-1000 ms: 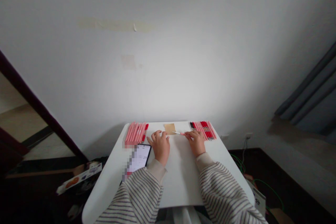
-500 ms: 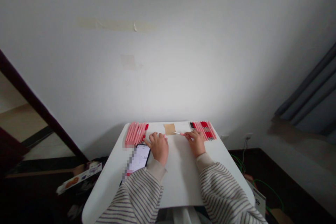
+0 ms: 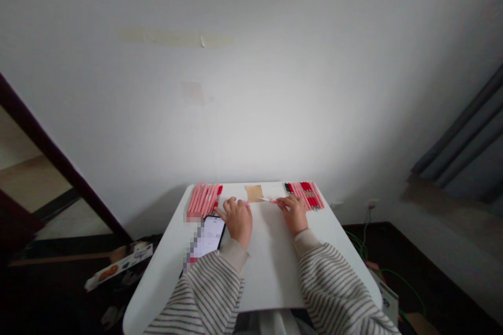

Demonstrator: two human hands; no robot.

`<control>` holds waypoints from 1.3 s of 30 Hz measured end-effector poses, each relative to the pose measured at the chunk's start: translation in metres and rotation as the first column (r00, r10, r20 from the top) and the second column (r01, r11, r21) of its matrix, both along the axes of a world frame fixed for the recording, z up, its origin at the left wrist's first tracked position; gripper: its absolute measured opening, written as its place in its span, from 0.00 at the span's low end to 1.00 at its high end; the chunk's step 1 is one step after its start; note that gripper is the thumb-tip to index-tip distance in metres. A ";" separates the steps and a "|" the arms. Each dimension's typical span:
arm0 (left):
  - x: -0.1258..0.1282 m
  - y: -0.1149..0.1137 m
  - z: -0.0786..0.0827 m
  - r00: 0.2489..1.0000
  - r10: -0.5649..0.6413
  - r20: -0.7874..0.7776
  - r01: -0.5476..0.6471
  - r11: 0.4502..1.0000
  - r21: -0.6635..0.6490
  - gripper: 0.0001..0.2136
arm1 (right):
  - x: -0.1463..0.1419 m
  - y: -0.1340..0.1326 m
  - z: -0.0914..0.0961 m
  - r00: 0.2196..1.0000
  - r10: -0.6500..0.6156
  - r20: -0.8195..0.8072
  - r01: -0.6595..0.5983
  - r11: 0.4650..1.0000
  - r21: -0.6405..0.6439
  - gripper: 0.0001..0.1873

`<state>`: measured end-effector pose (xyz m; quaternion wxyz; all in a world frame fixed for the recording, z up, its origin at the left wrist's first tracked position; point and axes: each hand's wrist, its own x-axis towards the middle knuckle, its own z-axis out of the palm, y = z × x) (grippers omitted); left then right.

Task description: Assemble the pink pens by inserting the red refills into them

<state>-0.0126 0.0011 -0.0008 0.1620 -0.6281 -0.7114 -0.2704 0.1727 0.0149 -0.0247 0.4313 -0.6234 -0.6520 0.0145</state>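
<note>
My right hand (image 3: pixel 294 216) is closed in a pinch around a pink pen (image 3: pixel 274 201), whose thin white end points left over a square of tan paper (image 3: pixel 254 193). Level with it on the left, my left hand (image 3: pixel 238 220) has its fingers curled, and a small pink piece (image 3: pixel 247 203), perhaps a pen cap, pokes out at the fingertips. Most of that piece is hidden. Beside my left hand lies a row of pink pens (image 3: pixel 202 199) with some red parts at its right end. Just behind my right hand rests a second row of pink, red and black pens (image 3: pixel 308 195).
A smartphone (image 3: pixel 210 236) with a lit screen lies on the white table (image 3: pixel 271 272), partly under my left sleeve. The wall (image 3: pixel 255 131) rises right behind the table. Green cables (image 3: pixel 359 246) and boxes are on the floor at the right.
Both hands stay almost in place. The small pink piece at my left fingertips has tilted slightly; the pen in my right hand has barely shifted.
</note>
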 end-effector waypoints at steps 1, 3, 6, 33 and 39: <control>0.000 0.000 0.001 1.000 -0.006 0.007 0.006 1.000 0.003 0.11 | 0.000 0.000 0.000 1.000 0.002 -0.002 -0.002 1.000 -0.001 0.12; 0.001 0.000 0.003 0.999 -0.023 0.031 0.023 1.000 0.006 0.11 | 0.001 0.001 -0.001 1.000 0.007 -0.005 -0.007 1.000 0.001 0.12; 0.004 0.000 0.006 0.995 -0.056 0.077 0.055 0.998 0.015 0.13 | 0.002 0.002 -0.001 1.000 0.013 -0.001 -0.013 1.000 0.006 0.13; 0.002 0.002 0.008 0.976 -0.112 0.186 0.104 0.993 0.050 0.08 | 0.003 0.002 -0.003 0.999 -0.040 -0.007 0.040 0.996 0.086 0.14; 0.002 0.001 0.009 0.976 -0.137 0.169 0.133 0.990 0.038 0.06 | 0.003 0.002 -0.004 0.999 -0.041 0.011 0.040 0.996 0.081 0.12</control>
